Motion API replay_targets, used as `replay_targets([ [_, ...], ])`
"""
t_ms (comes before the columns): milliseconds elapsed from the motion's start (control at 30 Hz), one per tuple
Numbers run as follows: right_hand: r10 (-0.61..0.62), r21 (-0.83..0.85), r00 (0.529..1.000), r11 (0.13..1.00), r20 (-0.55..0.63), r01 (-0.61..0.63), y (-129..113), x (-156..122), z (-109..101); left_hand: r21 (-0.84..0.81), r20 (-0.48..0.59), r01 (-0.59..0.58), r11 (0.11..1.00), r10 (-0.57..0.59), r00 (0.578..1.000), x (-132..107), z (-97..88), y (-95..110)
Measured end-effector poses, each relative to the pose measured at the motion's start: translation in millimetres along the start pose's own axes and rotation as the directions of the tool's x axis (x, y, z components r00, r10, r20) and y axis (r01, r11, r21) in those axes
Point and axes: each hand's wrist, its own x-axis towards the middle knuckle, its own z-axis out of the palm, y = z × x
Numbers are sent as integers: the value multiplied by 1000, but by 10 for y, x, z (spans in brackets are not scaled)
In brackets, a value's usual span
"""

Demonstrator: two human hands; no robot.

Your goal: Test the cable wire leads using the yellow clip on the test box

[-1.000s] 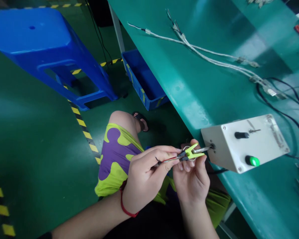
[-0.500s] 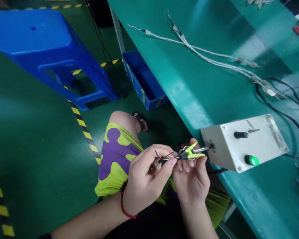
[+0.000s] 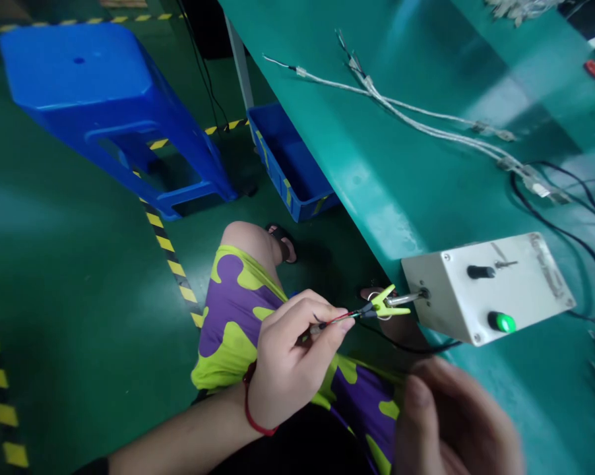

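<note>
My left hand (image 3: 290, 359) pinches a thin cable (image 3: 333, 321) with red and black wires, its end clamped in a yellow-green clip (image 3: 387, 303). The clip sits on a metal shaft sticking out of a white box (image 3: 490, 290) with a black knob and a green button. My right hand (image 3: 456, 422) is low and near the camera, blurred, away from the clip, fingers loosely curled with nothing seen in them.
The white box rests on the edge of a green bench (image 3: 426, 132) that carries pale cables (image 3: 426, 119) and black leads (image 3: 564, 218). On the floor stand a blue stool (image 3: 109, 112) and a blue bin (image 3: 287, 158). Yellow-black tape marks the floor.
My right hand has let go of the clip and dropped down toward the camera. The left hand still holds the cable at the clip.
</note>
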Motion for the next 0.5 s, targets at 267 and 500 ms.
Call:
replay_targets([
  [267, -250, -164, 950, 961, -184, 221, 110, 519, 101, -47, -27, 81, 996, -82, 996, -51, 48, -6],
  [500, -277, -144, 936, 957, -215, 250, 139, 472, 112, -48, -28, 92, 995, -94, 995, -53, 47, 12],
])
